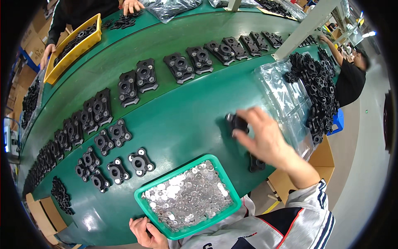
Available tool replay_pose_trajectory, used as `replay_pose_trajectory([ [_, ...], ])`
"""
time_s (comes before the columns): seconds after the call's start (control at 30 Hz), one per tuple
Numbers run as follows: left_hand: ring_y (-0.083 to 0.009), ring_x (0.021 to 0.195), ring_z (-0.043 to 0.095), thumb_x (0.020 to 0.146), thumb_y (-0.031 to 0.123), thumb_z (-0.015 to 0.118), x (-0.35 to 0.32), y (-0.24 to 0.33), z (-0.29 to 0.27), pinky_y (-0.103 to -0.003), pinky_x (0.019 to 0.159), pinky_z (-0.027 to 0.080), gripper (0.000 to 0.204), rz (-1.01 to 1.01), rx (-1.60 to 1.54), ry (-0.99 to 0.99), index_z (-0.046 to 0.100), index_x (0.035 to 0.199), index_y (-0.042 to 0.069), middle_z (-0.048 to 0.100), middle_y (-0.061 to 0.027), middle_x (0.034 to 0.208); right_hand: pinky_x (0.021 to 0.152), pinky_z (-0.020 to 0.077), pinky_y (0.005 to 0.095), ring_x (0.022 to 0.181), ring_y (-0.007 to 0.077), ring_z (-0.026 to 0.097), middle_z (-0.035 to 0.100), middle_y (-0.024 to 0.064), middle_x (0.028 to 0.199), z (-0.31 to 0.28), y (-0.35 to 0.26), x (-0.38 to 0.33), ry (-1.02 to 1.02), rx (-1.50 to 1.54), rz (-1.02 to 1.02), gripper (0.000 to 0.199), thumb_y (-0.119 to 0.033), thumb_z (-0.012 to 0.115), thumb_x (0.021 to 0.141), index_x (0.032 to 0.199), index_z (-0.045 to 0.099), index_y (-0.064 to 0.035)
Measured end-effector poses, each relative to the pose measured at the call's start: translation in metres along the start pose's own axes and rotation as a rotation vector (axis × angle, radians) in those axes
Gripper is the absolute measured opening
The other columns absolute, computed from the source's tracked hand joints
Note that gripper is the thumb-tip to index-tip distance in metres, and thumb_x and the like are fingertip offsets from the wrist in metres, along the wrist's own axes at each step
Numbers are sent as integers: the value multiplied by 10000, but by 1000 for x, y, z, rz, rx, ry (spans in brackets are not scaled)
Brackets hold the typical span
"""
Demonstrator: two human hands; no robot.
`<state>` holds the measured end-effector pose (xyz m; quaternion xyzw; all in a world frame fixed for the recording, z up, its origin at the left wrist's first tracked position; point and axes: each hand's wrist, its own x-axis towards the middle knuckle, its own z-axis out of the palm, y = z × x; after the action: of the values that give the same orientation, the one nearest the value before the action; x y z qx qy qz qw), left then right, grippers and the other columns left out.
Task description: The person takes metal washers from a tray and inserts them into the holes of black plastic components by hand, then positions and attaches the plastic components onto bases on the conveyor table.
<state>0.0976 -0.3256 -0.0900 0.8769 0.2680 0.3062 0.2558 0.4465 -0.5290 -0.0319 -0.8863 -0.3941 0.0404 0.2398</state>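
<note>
My right hand (pixel 265 139) is closed around the edge of a black plastic bracket (pixel 237 123) at the middle right of the green table. Thumb and fingers pinch it from the near side, slightly blurred. Another black bracket (pixel 256 164) lies by the table edge under my wrist. My left hand (pixel 147 233) is beside the near left corner of a green tray (pixel 139 195), its fingers curled against the thumb. What it holds, if anything, cannot be made out. The tray is full of shiny metal washers (pixel 188 197). Several black brackets with washers on their corners (pixel 141 162) lie left of the tray.
A row of black assemblies (pixel 179 67) curves along the green belt beyond. A heap of black parts (pixel 313 87) lies on clear plastic sheeting (pixel 286 99) at the right. A yellow bin (pixel 98 31) stands far left, near a co-worker's hands. Cardboard boxes (pixel 321 159) sit below table edges.
</note>
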Motion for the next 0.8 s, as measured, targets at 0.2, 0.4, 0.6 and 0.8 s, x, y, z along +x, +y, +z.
replay_pose_trajectory([
  [0.2,-355,893,599,905,-47,578,-2,5,4,-508,1015,468,151,-30,11,24,688,1009,-37,688,-187,983,715,513,340,810,249,609,623,101,1001,-25,78,73,213,-78,49,433,-42,741,804,1222,633,-13],
  [0.4,-346,893,595,903,-55,576,-3,-1,4,-514,1015,462,142,1,-9,37,681,993,-26,684,-190,983,709,510,321,776,230,600,621,82,991,-21,60,78,194,-31,38,405,-35,756,791,1183,658,-10],
  [0.6,-330,891,584,905,-59,562,0,4,3,-512,1022,454,141,-17,17,-13,672,986,-21,679,-182,982,696,505,319,768,239,602,611,95,985,5,14,40,49,39,-4,396,-35,757,789,1172,659,-15],
  [0.8,-269,887,539,869,-3,521,1,7,4,-545,1123,353,149,-145,48,-50,637,963,4,635,-124,925,681,487,322,755,244,573,583,86,956,24,10,16,100,64,-63,357,-25,732,793,1145,669,-28],
])
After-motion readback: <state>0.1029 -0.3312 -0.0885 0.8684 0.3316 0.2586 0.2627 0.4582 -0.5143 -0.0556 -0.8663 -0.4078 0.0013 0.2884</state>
